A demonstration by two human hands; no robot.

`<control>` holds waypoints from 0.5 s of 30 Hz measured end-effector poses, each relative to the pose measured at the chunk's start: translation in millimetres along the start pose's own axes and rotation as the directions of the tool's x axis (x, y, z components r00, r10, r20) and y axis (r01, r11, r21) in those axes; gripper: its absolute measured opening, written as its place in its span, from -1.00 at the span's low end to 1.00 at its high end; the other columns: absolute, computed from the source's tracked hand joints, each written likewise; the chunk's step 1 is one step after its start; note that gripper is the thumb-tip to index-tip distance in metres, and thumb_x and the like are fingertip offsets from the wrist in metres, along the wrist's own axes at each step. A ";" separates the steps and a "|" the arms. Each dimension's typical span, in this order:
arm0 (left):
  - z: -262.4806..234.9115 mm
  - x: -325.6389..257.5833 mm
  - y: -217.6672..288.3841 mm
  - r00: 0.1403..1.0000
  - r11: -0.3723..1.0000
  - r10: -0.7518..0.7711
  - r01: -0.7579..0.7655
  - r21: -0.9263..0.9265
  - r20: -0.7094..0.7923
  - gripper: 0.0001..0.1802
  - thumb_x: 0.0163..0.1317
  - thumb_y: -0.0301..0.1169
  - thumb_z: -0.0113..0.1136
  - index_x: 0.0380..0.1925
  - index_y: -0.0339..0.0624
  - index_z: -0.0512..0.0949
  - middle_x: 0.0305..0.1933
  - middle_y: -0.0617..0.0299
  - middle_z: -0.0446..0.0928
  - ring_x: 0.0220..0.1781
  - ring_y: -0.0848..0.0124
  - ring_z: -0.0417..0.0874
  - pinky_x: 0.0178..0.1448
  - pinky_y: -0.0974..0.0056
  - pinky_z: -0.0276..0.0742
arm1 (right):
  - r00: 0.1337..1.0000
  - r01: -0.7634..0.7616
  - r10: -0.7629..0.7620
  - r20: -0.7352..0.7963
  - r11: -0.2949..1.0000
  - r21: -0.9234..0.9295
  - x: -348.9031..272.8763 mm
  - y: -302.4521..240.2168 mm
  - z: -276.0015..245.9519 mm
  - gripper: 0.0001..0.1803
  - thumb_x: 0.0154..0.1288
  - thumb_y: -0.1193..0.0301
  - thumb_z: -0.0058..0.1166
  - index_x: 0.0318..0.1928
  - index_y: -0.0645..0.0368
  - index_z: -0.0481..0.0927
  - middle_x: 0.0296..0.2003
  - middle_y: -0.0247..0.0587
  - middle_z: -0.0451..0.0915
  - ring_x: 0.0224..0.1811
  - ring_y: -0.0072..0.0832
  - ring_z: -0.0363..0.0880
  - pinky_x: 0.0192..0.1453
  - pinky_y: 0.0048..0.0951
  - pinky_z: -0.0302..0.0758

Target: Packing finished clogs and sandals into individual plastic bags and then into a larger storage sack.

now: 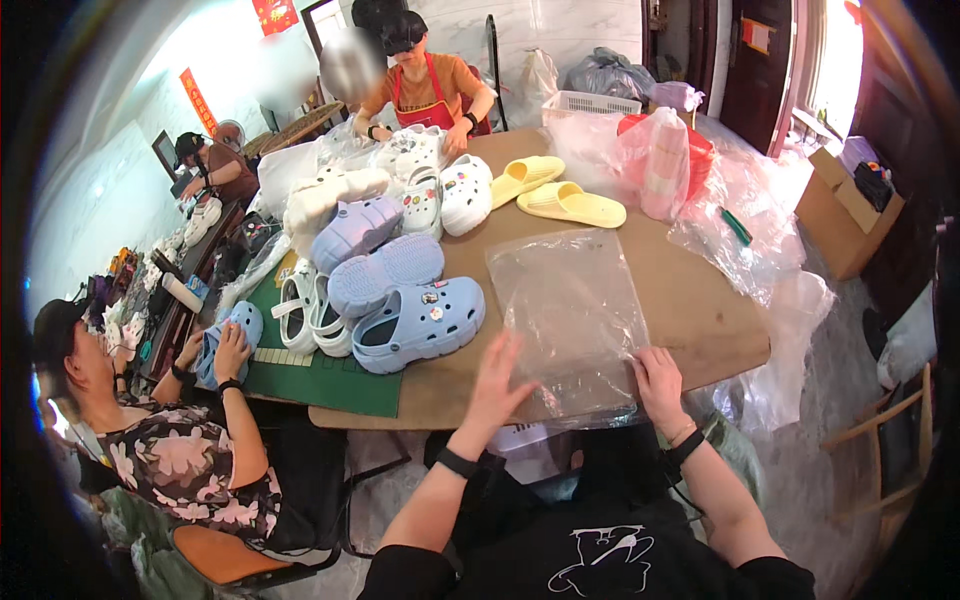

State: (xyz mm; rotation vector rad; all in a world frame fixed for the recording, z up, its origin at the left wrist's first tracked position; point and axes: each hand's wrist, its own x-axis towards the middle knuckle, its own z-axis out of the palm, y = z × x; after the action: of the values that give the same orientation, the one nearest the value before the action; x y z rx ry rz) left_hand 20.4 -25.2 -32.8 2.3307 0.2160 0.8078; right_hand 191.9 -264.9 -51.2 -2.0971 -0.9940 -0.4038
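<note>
A clear plastic bag (pixel 570 300) lies flat on the brown tabletop, its near end at the table's edge. My left hand (pixel 497 385) is open beside the bag's left edge, fingers apart and thumb over the plastic. At the near right corner, my right hand (pixel 658 388) has its fingers together on the bag's edge. Left of the bag sits a blue clog (pixel 425 325) decorated with small charms. Another blue clog (pixel 390 272) leans behind it, sole showing. Two yellow slippers (pixel 572 204) lie beyond the bag.
White clogs (pixel 465 195) and a lavender clog (pixel 355 232) are heaped at the left. A green mat (pixel 330 385) lies below them. One co-worker (pixel 170 420) holds a blue clog at the left; another (pixel 430 90) works across the table. Loose plastic (pixel 745 230) hangs off the right side.
</note>
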 end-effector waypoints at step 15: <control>-176.0 53.4 -129.6 0.804 0.932 -0.189 0.328 0.155 -0.564 -0.17 -0.09 -0.47 0.42 0.26 -0.28 0.30 0.28 -0.05 0.31 0.35 0.05 0.29 0.43 0.09 0.18 | 0.945 -0.316 0.326 0.031 0.882 0.350 4.5 20.2 -1.2 -0.80 0.37 0.55 -0.06 -0.05 0.27 0.55 -0.28 -0.15 0.64 -0.20 -0.47 0.62 -0.06 -0.47 0.51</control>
State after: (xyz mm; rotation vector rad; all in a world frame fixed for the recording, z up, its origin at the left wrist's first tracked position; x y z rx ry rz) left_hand -36.1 186.9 16.7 2.1608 0.9132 1.3455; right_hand 210.3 -271.6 -58.2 -1.8749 -0.6271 -0.0771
